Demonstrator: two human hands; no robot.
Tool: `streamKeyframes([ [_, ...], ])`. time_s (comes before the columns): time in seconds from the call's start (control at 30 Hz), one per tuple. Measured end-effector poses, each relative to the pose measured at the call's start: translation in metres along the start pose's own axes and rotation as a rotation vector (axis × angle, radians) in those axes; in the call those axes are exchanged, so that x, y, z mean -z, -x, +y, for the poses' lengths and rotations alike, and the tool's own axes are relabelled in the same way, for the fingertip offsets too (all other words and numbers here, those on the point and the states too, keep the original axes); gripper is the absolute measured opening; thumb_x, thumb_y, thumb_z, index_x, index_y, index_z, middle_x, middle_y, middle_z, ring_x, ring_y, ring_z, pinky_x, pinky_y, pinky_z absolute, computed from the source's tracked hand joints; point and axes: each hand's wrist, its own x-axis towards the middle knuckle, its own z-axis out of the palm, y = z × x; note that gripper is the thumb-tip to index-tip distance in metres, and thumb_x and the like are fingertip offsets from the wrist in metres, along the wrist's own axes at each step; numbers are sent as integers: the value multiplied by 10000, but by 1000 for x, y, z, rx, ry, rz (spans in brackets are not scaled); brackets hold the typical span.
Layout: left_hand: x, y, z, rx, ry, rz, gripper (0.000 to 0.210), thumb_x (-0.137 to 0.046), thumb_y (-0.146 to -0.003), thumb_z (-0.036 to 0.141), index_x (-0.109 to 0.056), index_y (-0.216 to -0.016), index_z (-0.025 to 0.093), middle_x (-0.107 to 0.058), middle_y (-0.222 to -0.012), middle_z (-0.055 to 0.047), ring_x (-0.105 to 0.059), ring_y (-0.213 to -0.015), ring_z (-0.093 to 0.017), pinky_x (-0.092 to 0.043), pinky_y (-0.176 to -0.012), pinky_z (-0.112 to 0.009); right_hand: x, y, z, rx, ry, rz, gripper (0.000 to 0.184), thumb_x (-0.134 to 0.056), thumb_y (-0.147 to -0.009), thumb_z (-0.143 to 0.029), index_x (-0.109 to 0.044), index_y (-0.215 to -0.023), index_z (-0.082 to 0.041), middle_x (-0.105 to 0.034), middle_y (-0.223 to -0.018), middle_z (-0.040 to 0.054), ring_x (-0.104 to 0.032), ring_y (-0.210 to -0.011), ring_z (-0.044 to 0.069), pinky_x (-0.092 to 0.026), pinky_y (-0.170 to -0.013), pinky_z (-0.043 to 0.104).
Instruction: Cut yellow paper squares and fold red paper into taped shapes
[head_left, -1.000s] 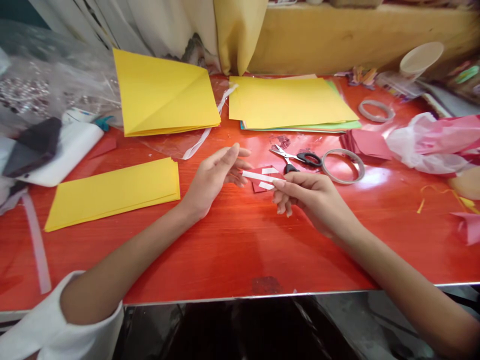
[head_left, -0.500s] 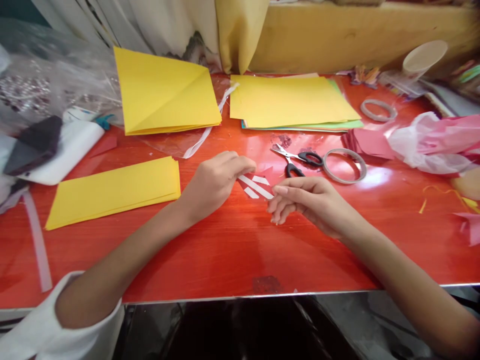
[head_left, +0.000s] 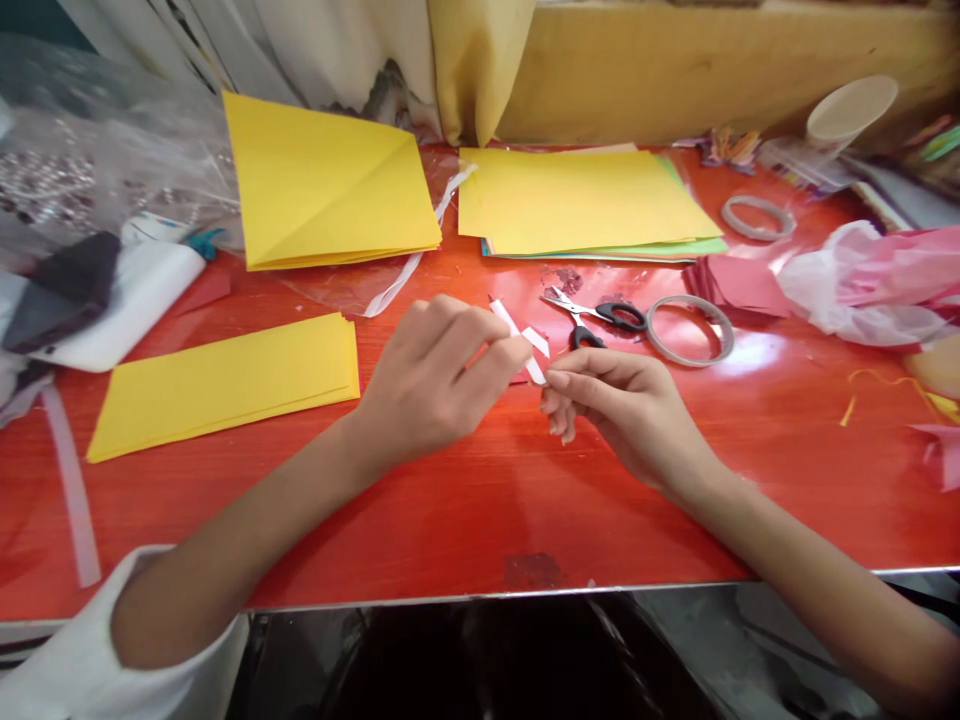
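A small red paper piece [head_left: 519, 378] with white strips [head_left: 508, 316] on it, apparently double-sided tape, is between my hands above the table. My right hand [head_left: 630, 405] is closed in a pinch at the piece's right end, by the tip of a strip. My left hand [head_left: 450, 370] bends over the piece from the left with its fingers curled. Its fingertips are at the middle of the strips, and they hide part of the paper. What they pinch, if anything, is hidden. Just beyond lie scissors [head_left: 581, 312] with black handles, blades apart.
Tape rolls [head_left: 690, 358] lie right of the scissors, near stacked red paper pieces [head_left: 739, 287]. Yellow sheets [head_left: 337, 200] and a coloured paper stack [head_left: 577, 200] are at the back. Folded yellow paper [head_left: 232, 385] lies left. A pink and white plastic bag [head_left: 862, 280] sits right.
My left hand has moved right, from the strips' left end to their middle, and covers more of the paper. The red piece has tilted. My right hand stays almost in place.
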Motion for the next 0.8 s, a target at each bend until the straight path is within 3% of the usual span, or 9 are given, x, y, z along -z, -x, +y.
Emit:
streamKeyframes([
  [0.13, 0, 2, 5, -14, 29, -80, 155, -553, -847, 201, -609, -981, 257, -645, -869, -28, -545, -789, -203, -324, -692, -339, -6, 2, 1, 48, 6, 39, 96, -636, -818, -227, -672, -742, -182, -656, -662, -9, -593, -521, 85, -499, -498, 218],
  [0.5, 1, -5, 11, -108, -184, 37, 115, -648, -790, 240, -624, -879, 172, -659, -730, 10, -549, -664, -166, -361, -596, -306, -9, 5, 8, 229, 81, 119, 92, -608, -840, -175, -696, -826, -200, -694, -711, -14, -657, -607, 106, -569, -590, 239],
  [0.8, 0, -6, 14, -44, -90, 30, 87, -644, -797, 213, -614, -865, 168, -655, -712, 14, -541, -671, -160, -370, -607, -295, -10, 9, 5, 317, 303, 184, 82, -596, -846, -181, -675, -838, -200, -698, -723, -15, -663, -623, 105, -582, -621, 247],
])
